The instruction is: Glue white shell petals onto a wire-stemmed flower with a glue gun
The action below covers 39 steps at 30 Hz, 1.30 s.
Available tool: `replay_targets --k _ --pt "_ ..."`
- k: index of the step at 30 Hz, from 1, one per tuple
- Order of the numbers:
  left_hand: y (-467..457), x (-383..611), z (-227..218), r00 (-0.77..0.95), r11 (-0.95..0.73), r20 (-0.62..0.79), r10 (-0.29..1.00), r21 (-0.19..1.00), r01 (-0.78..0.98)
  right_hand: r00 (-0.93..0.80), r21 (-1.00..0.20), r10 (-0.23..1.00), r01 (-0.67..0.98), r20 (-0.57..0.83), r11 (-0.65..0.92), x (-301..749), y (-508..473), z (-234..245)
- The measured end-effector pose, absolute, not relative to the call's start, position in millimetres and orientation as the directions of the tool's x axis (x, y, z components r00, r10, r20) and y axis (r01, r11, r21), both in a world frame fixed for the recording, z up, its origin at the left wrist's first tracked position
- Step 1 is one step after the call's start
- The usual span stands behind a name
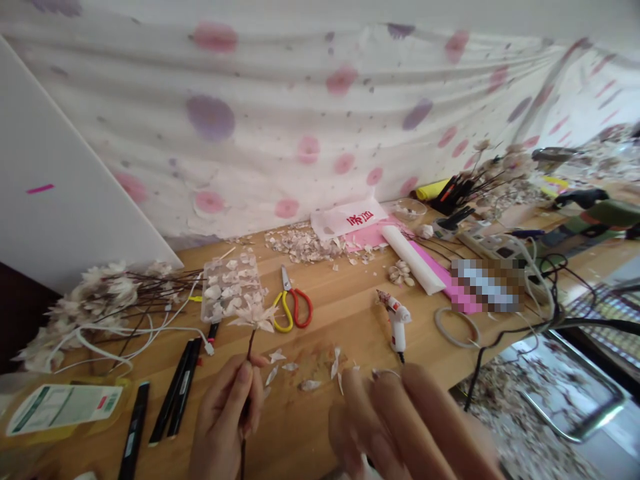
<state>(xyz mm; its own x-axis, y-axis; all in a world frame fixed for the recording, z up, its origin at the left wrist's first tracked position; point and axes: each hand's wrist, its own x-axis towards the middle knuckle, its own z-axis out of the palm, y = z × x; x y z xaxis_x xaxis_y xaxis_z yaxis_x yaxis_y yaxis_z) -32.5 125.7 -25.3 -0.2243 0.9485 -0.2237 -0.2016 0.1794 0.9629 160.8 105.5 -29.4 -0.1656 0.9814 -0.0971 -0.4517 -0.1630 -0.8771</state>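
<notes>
We see the left hand [225, 417] at six o'clock in the view, fingers curled shut around a thin dark stem, thumb and forefinger pinching it. The stem's pale shell-petal flower [255, 315] stands upright at twelve o'clock from that hand, above the light wooden table [340, 313]. The right hand [400, 427], at three o'clock from the left, is blurred, fingers stretched almost straight; we cannot tell whether it grips anything. Loose white petals [305, 377] lie between the hands. Yellow-and-red-handled scissors [295, 305] sit just beside the flower at three o'clock, a white glue gun [396, 320] farther that way, a clear plastic tray of petals [230, 287] at eleven
</notes>
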Motion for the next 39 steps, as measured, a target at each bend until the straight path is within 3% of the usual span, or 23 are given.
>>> replay_targets --k 5,13,25,34,39 --pt "127 -36 -32 -0.202 0.177 -0.197 0.959 0.978 -0.113 -0.105 -0.613 0.994 -0.785 -0.005 -0.086 156 131 -21" --pt "132 -22 -21 -0.184 0.182 -0.231 0.955 0.952 -0.247 -0.071 -0.706 0.996 -0.703 -0.050 -0.086 156 146 -48" --pt "136 -19 -30 -0.169 0.202 -0.231 0.958 0.964 -0.173 0.031 -0.946 0.999 -0.322 0.036 0.044 147 149 -48" --pt "132 -21 -34 -0.162 0.224 -0.254 0.953 0.957 -0.183 0.312 -0.975 0.936 -0.090 0.166 0.203 185 152 -51" --pt "135 -26 -31 -0.220 0.203 -0.239 0.946 0.963 -0.175 0.395 -0.975 0.894 0.158 0.210 0.160 223 141 -59"
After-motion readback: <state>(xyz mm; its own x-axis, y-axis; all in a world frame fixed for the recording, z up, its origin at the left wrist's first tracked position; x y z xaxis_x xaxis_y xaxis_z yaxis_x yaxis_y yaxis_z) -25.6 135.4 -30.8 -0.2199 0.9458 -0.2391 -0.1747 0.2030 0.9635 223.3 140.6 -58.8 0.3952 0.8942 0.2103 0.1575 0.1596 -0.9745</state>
